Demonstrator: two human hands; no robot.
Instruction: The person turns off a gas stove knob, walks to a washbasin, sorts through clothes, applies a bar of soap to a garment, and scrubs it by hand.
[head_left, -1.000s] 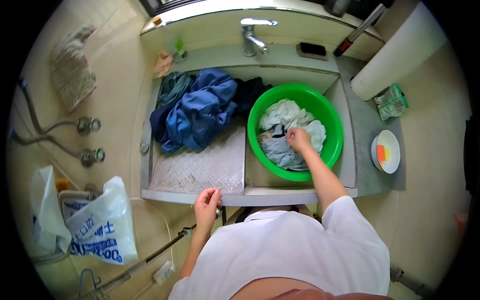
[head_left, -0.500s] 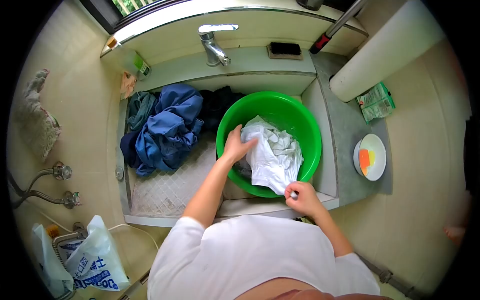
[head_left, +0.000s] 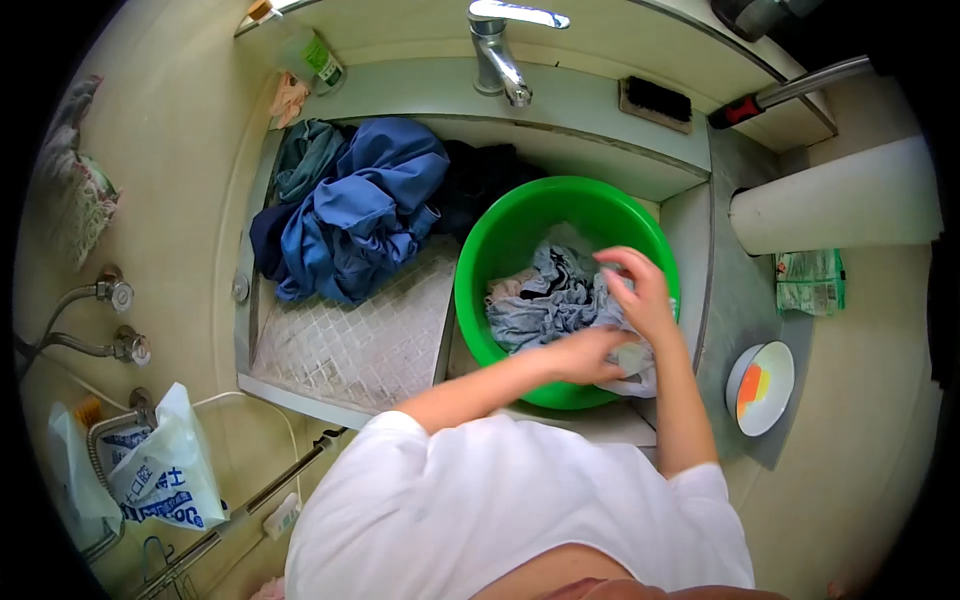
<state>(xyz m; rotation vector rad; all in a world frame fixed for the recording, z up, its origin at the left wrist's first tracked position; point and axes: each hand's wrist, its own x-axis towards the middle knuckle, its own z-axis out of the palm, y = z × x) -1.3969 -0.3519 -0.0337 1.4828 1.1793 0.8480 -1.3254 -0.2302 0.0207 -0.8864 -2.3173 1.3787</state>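
Note:
A green basin point(head_left: 473, 300) stands in the right part of the sink and holds wet grey cloth point(head_left: 545, 315). Over its front right edge lies a white cloth point(head_left: 632, 380), bunched beneath my hands. My left hand point(head_left: 590, 355) reaches across the basin to this cloth, its fingertips partly hidden. Just above and to the right, my right hand point(head_left: 640, 290) is over the basin with thumb and fingers apart. Left of the basin, blue clothes point(head_left: 365, 205) are heaped on the ribbed washboard point(head_left: 350, 345).
Behind the sink are a faucet point(head_left: 495, 60), a black brush point(head_left: 655, 102) and a bottle point(head_left: 312, 62). On the right stand a white pipe point(head_left: 840, 200), a green packet point(head_left: 810, 282) and a bowl point(head_left: 760, 390). Plastic bags point(head_left: 165, 460) hang at the lower left.
The white cloth, stretched between my hands half a second ago, is now bunched at the basin's right edge. My left hand has moved right, and the grey cloth below is uncovered.

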